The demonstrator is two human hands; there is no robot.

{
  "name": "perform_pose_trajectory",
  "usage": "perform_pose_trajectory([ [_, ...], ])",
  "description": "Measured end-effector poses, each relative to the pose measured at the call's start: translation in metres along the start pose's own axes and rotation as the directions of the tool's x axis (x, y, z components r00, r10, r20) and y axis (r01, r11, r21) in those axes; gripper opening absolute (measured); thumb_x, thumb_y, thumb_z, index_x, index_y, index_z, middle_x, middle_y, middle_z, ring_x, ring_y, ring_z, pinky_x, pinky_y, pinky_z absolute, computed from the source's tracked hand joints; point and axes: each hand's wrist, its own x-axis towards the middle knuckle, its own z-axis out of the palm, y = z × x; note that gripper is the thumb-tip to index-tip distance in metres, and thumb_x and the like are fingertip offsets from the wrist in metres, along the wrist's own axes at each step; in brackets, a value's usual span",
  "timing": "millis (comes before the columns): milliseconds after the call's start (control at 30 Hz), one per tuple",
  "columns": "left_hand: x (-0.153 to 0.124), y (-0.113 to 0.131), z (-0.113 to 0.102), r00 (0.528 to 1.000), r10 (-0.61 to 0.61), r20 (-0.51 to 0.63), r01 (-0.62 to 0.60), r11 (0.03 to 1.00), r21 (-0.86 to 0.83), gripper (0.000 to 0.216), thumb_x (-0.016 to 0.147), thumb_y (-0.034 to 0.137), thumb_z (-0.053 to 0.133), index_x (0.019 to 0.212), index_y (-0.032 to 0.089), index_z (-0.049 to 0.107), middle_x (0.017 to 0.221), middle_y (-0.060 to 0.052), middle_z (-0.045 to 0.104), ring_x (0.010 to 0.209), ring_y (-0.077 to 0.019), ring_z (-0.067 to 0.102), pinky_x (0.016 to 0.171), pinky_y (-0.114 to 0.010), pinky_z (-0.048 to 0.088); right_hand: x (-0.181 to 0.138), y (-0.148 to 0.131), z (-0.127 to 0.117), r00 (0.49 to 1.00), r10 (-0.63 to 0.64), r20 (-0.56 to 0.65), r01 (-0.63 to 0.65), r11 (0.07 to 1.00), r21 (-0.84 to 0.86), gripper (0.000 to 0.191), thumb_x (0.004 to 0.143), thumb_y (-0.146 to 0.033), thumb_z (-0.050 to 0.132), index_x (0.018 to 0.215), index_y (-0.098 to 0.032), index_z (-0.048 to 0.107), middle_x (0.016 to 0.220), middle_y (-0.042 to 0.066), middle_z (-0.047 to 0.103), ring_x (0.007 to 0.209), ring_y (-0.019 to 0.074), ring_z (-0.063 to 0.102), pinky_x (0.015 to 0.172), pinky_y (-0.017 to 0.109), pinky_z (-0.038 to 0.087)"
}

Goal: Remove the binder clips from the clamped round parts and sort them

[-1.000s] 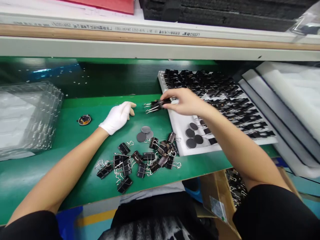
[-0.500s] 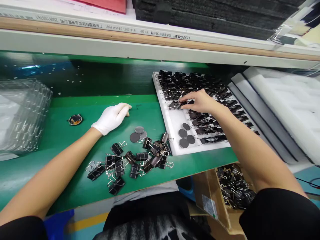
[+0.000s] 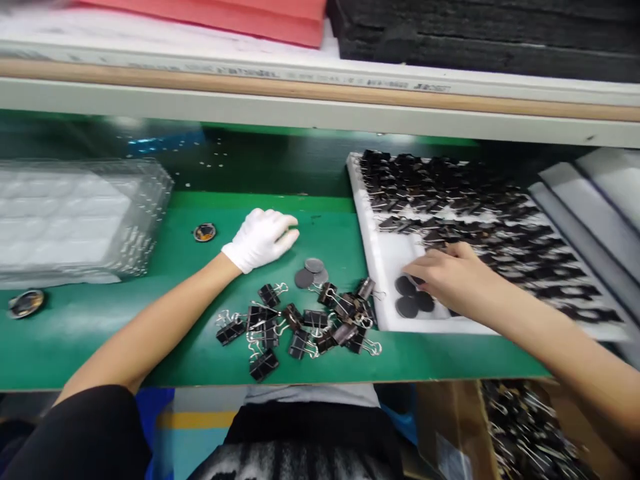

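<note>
My left hand (image 3: 261, 239), in a white glove, rests palm down on the green bench with its fingers loosely together and holds nothing. Just right of it lie a few grey discs (image 3: 312, 272). A loose heap of black binder clips (image 3: 300, 321) sits in front of it near the bench edge. My bare right hand (image 3: 450, 279) lies on the white foam tray (image 3: 387, 257), its fingertips on the dark discs (image 3: 411, 297) at the tray's near left corner. Rows of clipped black parts (image 3: 465, 207) fill the tray behind it.
A stack of clear plastic trays (image 3: 75, 217) stands at the left. Two small round parts (image 3: 205, 232) (image 3: 26, 302) lie on the bench. White foam sheets (image 3: 595, 220) lean at the right. A cardboard box of clips (image 3: 530, 433) sits below the bench edge. A shelf (image 3: 320, 110) overhangs the back.
My right hand carried a clipped part to the tray's rows, set it there, then drew back to the dark discs at the tray's near corner. The left hand stayed put.
</note>
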Motion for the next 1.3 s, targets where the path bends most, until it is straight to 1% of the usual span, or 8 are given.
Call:
perform_pose_trajectory([
  [100,-0.035,-0.017,-0.019,0.997,0.045,0.062,-0.055,0.986,0.156,0.049,0.097,0.059,0.055,0.127,0.022,0.069,0.126,-0.017,0.073,0.114,-0.0356,0.068,0.097,-0.052,0.047,0.001,0.011,-0.003,0.995,-0.021,-0.098,0.04,0.979,0.199,0.026,0.085,-0.022,0.065,0.104,-0.036,0.074,0.104,0.011,0.079,0.087,0.0361,0.074,0.078,0.055,0.048],
  [200,-0.076,-0.042,-0.038,0.974,-0.207,-0.091,0.223,0.945,0.238,0.068,0.088,0.064,0.068,0.14,0.022,0.06,0.138,-0.019,0.064,0.123,-0.0391,0.063,0.102,-0.055,0.048,0.009,0.013,-0.023,0.971,0.019,-0.238,0.081,0.91,0.406,0.035,0.089,-0.039,0.067,0.122,-0.052,0.067,0.112,0.008,0.077,0.091,0.0368,0.075,0.078,0.058,0.055],
  [267,-0.098,-0.059,-0.047,0.879,-0.416,-0.234,0.467,0.849,0.248,0.085,0.083,0.064,0.073,0.15,0.017,0.05,0.146,-0.025,0.055,0.134,-0.044,0.055,0.108,-0.059,0.046,0.02,0.005,-0.039,0.953,0.064,-0.297,0.088,0.878,0.471,0.034,0.089,-0.045,0.065,0.121,-0.057,0.062,0.115,0.006,0.076,0.093,0.0383,0.075,0.078,0.059,0.057],
  [367,-0.107,-0.073,-0.052,0.815,-0.554,-0.168,0.579,0.791,0.2,0.083,0.089,0.06,0.066,0.154,0.012,0.046,0.145,-0.025,0.054,0.137,-0.0424,0.054,0.112,-0.055,0.047,0.048,-0.017,-0.057,0.934,0.088,-0.346,0.11,0.852,0.512,0.027,0.089,-0.042,0.063,0.116,-0.048,0.062,0.112,0.007,0.076,0.09,0.037,0.073,0.078,0.058,0.057],
  [500,-0.076,-0.056,-0.041,0.867,-0.498,0.007,0.488,0.852,0.19,0.058,0.097,0.058,0.056,0.138,0.018,0.063,0.127,-0.016,0.064,0.113,-0.0332,0.068,0.099,-0.045,0.054,0.104,-0.053,-0.057,0.932,0.074,-0.356,0.176,0.766,0.619,0.018,0.082,-0.032,0.068,0.1,-0.029,0.067,0.103,0.008,0.074,0.085,0.0286,0.071,0.079,0.047,0.06],
  [733,0.006,0.011,0.004,0.935,-0.356,0.008,0.338,0.894,0.293,0.052,0.102,0.062,0.049,0.113,0.015,0.069,0.107,-0.016,0.069,0.099,-0.0332,0.07,0.081,-0.041,0.051,0.191,-0.082,-0.023,0.955,0.225,-0.196,0.018,0.61,0.792,0.024,0.068,-0.012,0.076,0.088,-0.021,0.067,0.097,0.005,0.074,0.084,0.0215,0.073,0.079,0.035,0.058],
  [933,0.003,-0.001,0.006,0.97,-0.239,0.053,0.227,0.958,0.174,0.06,0.107,0.052,0.038,0.151,0.013,0.053,0.126,-0.019,0.071,0.113,-0.0343,0.068,0.093,-0.045,0.049,0.211,-0.072,-0.006,0.939,0.302,-0.167,0.012,0.453,0.891,0.024,0.069,-0.023,0.084,0.087,-0.02,0.068,0.097,0.005,0.079,0.09,0.0225,0.074,0.083,0.036,0.057],
  [1300,0.006,-0.007,0.003,0.975,-0.1,0.196,0.108,0.994,-0.027,0.072,0.096,0.046,0.061,0.159,0.017,0.043,0.121,-0.011,0.074,0.116,-0.0325,0.069,0.095,-0.04,0.049,0.213,-0.079,-0.011,0.958,0.227,-0.174,0.021,0.549,0.835,0.043,0.067,-0.019,0.087,0.106,-0.021,0.068,0.113,0.007,0.08,0.095,0.0259,0.077,0.085,0.039,0.059],
])
